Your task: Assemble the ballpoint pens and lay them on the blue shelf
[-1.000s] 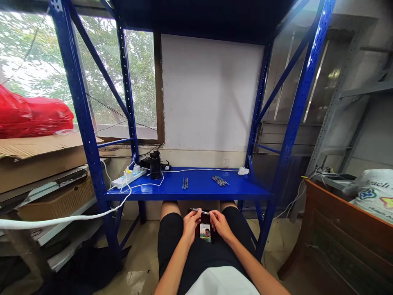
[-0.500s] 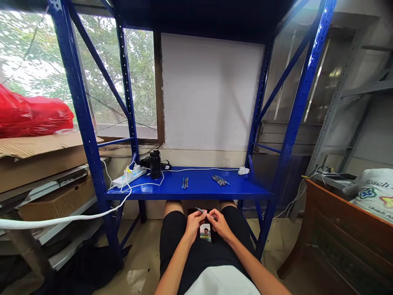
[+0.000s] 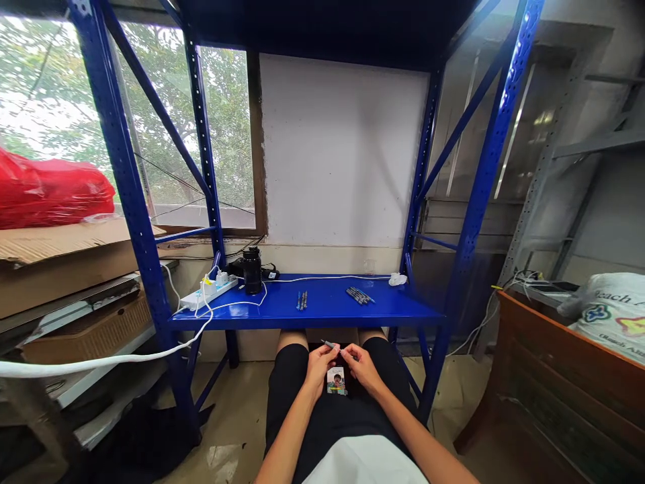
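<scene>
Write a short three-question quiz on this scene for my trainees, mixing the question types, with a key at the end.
1. Multiple choice. What does the left hand hold?
A) a white cable
B) a grey pen or pen part
C) a cup

2. True or false? The black bottle stands upright on the blue shelf.

3. Short answer. As pictured, which has more pens: the left group or the right group?

Key: 1. B; 2. True; 3. The right group.
</scene>
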{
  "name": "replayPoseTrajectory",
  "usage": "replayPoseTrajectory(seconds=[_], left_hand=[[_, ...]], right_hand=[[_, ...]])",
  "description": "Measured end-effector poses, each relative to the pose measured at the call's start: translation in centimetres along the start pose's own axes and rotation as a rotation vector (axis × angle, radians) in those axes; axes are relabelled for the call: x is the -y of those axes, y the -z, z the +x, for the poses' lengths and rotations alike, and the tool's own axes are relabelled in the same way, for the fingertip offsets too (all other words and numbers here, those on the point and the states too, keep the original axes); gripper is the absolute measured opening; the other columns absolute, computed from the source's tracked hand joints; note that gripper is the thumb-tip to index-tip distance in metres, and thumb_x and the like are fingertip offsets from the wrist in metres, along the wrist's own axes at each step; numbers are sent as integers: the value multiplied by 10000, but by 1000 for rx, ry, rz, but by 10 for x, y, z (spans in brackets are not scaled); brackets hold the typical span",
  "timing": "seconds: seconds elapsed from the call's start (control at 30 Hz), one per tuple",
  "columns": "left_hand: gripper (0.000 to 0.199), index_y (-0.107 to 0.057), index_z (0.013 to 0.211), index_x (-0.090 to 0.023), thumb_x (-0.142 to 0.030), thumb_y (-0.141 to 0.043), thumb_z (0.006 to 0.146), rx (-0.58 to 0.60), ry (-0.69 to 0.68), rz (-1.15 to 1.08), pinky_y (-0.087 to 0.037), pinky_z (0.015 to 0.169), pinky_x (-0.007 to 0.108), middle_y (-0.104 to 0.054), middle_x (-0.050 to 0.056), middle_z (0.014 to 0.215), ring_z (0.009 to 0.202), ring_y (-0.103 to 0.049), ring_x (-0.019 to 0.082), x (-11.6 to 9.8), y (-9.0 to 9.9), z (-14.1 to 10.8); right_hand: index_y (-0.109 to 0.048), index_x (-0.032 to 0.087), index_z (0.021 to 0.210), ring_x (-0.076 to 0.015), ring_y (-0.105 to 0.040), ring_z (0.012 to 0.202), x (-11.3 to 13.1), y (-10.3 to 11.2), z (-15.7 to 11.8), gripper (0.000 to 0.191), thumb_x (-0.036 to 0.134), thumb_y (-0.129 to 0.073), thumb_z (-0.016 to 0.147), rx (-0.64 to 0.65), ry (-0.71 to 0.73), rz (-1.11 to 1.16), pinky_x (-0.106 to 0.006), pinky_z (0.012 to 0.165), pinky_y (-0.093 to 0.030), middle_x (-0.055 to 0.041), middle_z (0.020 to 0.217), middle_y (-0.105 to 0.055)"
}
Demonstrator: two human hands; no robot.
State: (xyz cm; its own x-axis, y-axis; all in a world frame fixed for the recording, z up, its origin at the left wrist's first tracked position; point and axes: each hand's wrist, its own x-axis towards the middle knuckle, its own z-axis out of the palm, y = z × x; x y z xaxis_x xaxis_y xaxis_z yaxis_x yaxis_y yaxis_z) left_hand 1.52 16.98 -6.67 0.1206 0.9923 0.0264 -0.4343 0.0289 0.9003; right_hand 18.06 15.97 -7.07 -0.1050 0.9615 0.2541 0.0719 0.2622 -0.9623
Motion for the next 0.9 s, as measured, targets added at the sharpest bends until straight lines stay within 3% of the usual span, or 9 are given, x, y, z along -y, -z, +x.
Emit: replayPoseTrajectory(seconds=[0.4,0.63,0.73,0.9], left_hand=[[555,-881,962,-150,-549,-996,594,42,2,31,-454,685,257,-795,125,930,791,-671,183,-1,-1,-1],[547,-881,985,-169,-556,-985,613,-5,-10,16,-448,678,244,-793,128,970,824,-665,183,-1,5,-2],[559,-884,974,-163,-563,-989,599,-9,-13,14,-456,682,246,-791,138,977,831,-663,188,-2,7,-3],[597,-883,1002,-160,-575,-994,588,11,-11,18,-458,679,245,-785,126,930,811,-660,183,-3,4,-3]], right_hand=[[-640,189,772,-63,-229,426,-8,0,1,712,898,-623,822,77,-87,97,-223,411,-269,112,522,-298],[-666,196,918,-58,-374,436,-9,0,4,620,788,-787,777,8,-34,69,-212,410,-288,55,679,-563],[-691,182,864,-67,-389,444,-7,1,5,617,784,-791,776,8,-30,62,-214,421,-290,59,619,-518],[-666,184,781,-65,-268,424,-6,1,4,701,885,-672,794,59,-90,103,-227,423,-314,104,519,-334]])
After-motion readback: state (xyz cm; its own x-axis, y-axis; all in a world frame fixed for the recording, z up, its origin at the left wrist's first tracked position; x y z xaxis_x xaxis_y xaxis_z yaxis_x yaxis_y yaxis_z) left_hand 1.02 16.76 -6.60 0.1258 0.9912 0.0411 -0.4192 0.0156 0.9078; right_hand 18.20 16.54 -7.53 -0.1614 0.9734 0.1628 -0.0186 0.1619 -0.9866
